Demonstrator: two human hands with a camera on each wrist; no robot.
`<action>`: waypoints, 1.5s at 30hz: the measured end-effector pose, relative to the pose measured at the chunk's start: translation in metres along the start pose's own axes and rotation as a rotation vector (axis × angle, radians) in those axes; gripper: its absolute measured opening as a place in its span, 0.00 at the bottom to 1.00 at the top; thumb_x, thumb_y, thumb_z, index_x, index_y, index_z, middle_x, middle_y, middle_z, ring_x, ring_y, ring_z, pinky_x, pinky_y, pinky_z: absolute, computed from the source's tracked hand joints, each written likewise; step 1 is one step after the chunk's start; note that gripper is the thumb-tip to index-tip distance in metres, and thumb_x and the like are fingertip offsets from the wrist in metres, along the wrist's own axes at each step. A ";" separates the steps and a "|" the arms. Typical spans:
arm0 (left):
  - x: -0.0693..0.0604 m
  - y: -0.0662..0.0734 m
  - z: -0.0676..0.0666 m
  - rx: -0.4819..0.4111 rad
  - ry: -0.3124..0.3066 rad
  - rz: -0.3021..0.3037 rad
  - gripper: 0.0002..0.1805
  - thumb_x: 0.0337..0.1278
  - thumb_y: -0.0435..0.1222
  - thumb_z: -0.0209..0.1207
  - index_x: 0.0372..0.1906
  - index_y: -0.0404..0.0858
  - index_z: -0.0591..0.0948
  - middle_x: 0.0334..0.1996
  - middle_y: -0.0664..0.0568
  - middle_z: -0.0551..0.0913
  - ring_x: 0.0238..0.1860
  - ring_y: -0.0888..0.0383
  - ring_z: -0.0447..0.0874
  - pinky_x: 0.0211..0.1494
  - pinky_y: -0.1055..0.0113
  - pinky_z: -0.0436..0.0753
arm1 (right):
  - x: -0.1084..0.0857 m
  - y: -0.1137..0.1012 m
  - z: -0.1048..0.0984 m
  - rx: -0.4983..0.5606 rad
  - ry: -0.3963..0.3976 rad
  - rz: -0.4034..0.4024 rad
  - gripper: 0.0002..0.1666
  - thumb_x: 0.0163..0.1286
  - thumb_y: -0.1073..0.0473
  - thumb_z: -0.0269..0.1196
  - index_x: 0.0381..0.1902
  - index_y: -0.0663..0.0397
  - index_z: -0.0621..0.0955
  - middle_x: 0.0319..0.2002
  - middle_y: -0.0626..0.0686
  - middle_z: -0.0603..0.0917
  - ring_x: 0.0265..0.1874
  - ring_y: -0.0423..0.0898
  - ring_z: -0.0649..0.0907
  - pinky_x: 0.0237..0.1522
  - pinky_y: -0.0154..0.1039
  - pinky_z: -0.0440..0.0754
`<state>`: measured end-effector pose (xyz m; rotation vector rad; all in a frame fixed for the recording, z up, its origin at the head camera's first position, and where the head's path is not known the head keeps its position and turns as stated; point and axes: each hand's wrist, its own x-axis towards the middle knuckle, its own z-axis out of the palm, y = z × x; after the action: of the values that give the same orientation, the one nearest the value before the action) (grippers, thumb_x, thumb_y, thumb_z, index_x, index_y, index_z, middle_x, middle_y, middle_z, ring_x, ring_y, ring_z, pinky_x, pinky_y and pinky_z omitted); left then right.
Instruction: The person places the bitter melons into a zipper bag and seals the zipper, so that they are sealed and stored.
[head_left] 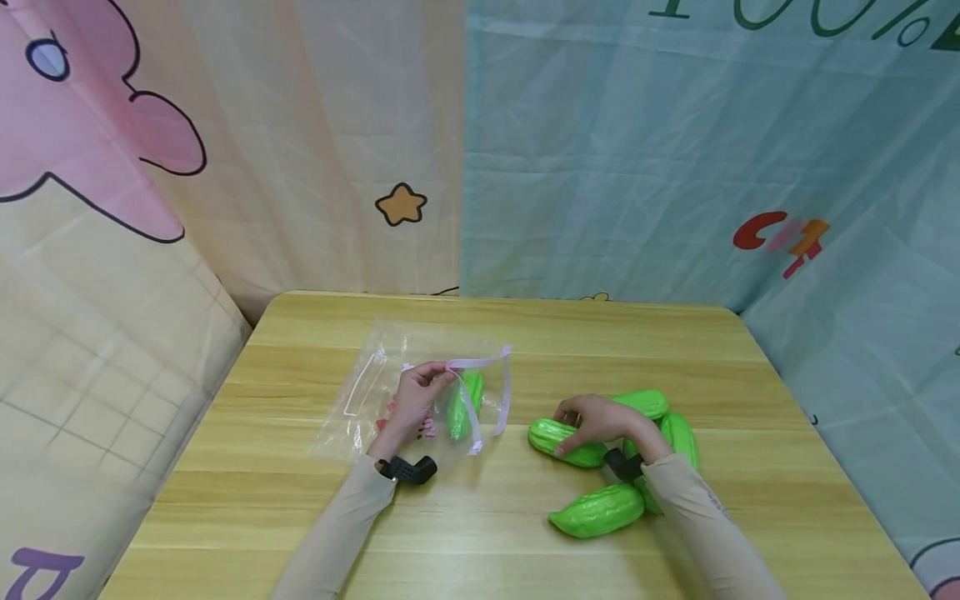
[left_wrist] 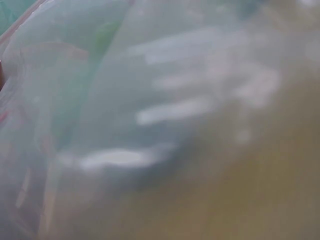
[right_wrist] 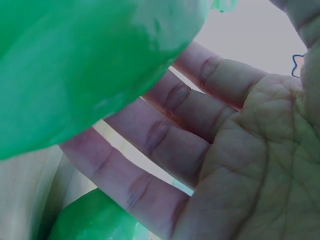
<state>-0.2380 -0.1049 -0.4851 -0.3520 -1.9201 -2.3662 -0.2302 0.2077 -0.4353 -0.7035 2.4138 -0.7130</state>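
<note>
The left hand (head_left: 415, 400) holds the clear plastic bag (head_left: 375, 358) at its lilac closure strip (head_left: 507, 392). The thumb and forefinger are pinched together on the upper end of the strip. The bag lies on the wooden table (head_left: 810, 517), left of centre, with its mouth facing right and the two edges of the strip parted. One green gourd (head_left: 465, 410) is located at the mouth end of the bag, seen partly behind the strip. Red and pink marks (head_left: 428, 427) show beside the left hand (whether printed on the film or lying inside, the view does not tell).

The right hand (head_left: 602, 419) grips the ribbed gourd (head_left: 550, 435), which is situated to the right of the bag and apart from it. The thumb bears on the near side; the other fingers curve over the far side. In the right wrist view, the four fingers (right_wrist: 160, 137) are slightly spread, with their tips against the green surface.

Further gourds surround the right hand: the rear gourd (head_left: 643, 403) behind it, the upright gourd (head_left: 681, 435) beside the wrist, and the front gourd (head_left: 598, 511) nearest the person. A black band (head_left: 411, 470) is fitted at each wrist, at the end of a beige sleeve (head_left: 337, 525).

The left wrist view is blurred and appears to show mostly transparent film (left_wrist: 170, 110).
</note>
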 end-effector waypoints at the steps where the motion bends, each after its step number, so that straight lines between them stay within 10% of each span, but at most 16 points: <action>1: 0.000 0.000 0.000 0.003 0.000 0.001 0.12 0.57 0.23 0.59 0.44 0.17 0.76 0.32 0.58 0.86 0.39 0.61 0.81 0.45 0.71 0.77 | 0.000 0.000 0.000 -0.001 0.001 -0.001 0.25 0.52 0.52 0.74 0.44 0.57 0.79 0.36 0.47 0.78 0.37 0.45 0.76 0.41 0.42 0.75; 45: -0.002 0.005 0.001 0.039 0.015 -0.030 0.12 0.58 0.25 0.60 0.44 0.19 0.77 0.33 0.59 0.86 0.40 0.61 0.80 0.44 0.70 0.76 | 0.007 -0.003 0.005 0.135 0.255 -0.040 0.31 0.56 0.42 0.70 0.49 0.57 0.78 0.37 0.48 0.78 0.35 0.44 0.78 0.38 0.42 0.77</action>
<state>-0.2351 -0.1051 -0.4805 -0.3037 -1.9757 -2.3387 -0.2314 0.1992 -0.4396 -0.6401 2.5534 -1.0261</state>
